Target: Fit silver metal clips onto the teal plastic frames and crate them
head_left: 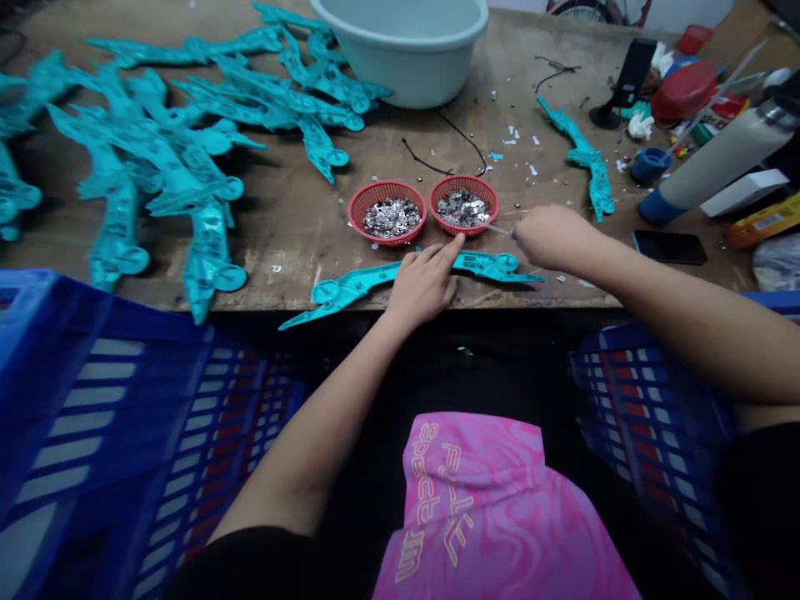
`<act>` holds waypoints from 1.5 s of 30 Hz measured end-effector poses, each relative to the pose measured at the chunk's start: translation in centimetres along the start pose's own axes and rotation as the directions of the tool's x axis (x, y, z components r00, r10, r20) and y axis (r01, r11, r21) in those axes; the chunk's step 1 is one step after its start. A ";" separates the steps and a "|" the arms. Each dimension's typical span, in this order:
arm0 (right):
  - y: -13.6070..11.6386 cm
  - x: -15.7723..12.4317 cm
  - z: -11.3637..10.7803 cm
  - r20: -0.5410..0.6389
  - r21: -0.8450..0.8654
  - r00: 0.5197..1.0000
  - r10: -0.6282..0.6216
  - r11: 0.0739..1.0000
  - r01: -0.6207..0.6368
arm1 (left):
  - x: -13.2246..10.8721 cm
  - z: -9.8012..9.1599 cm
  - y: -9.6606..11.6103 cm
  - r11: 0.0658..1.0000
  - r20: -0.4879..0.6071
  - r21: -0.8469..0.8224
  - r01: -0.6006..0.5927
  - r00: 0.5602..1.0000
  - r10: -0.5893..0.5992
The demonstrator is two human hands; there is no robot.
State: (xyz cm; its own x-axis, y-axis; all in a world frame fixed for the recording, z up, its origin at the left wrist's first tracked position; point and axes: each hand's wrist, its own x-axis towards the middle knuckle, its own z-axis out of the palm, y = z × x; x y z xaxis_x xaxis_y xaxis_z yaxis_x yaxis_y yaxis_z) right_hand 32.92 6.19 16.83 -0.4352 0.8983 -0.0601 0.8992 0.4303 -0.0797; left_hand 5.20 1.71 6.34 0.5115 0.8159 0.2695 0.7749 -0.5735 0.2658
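Left hand [423, 285] on teal plastic [487, 263], right [553, 237] by basket [463, 178]

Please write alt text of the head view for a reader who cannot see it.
The left hand presses a turquoise plastic piece on a wooden table, while the right hand holds a thin stick beside two red baskets of silver bits. More turquoise pieces lie heaped at left.

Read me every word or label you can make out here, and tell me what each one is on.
"Full Spectrum": gold lettering on the pink patterned garment in the person's lap.
Orange-yellow packet at the right of the workbench: printing too small to read.
Nothing else is legible.
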 end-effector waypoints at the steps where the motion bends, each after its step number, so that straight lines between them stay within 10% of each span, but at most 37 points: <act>1: 0.5 0.2 -0.1 -0.029 0.054 0.999 0.015 0.998 -0.014 | 0.0 0.0 0.0 1.000 0.000 0.000 -0.014 1.000 0.014; 8: -2.0 2.1 2.6 -0.108 0.513 0.994 0.015 0.857 0.043 | 0.0 0.3 0.0 0.999 -0.030 -0.001 -0.038 0.999 0.038; 32: -1.8 1.6 1.6 -0.118 0.254 0.987 -0.105 0.958 0.133 | -0.3 0.0 -0.2 0.999 -0.031 0.009 -0.049 0.998 0.050; 39: 1.3 0.8 -0.8 0.284 -0.283 0.957 0.059 0.959 0.024 | -3.8 -3.7 -0.7 0.985 -0.063 0.090 -0.150 0.986 0.156; 42: -1.2 0.1 -1.1 0.126 -0.086 0.992 -0.017 0.996 0.028 | -2.9 -6.8 -1.0 0.976 -0.095 0.136 -0.169 0.979 0.183; 45: -4.2 -0.3 -1.4 -0.073 0.240 0.950 -0.302 0.920 0.311 | -0.3 -9.5 -0.8 0.971 -0.150 0.122 -0.205 0.963 0.223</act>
State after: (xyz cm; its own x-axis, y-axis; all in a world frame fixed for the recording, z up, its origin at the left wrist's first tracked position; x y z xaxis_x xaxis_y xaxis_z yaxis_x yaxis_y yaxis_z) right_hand 29.36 4.28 18.60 -0.6821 0.7302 0.0395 0.6807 0.6537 -0.3305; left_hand 0.96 1.23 14.84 0.6096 0.6475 0.4573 0.6925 -0.7157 0.0902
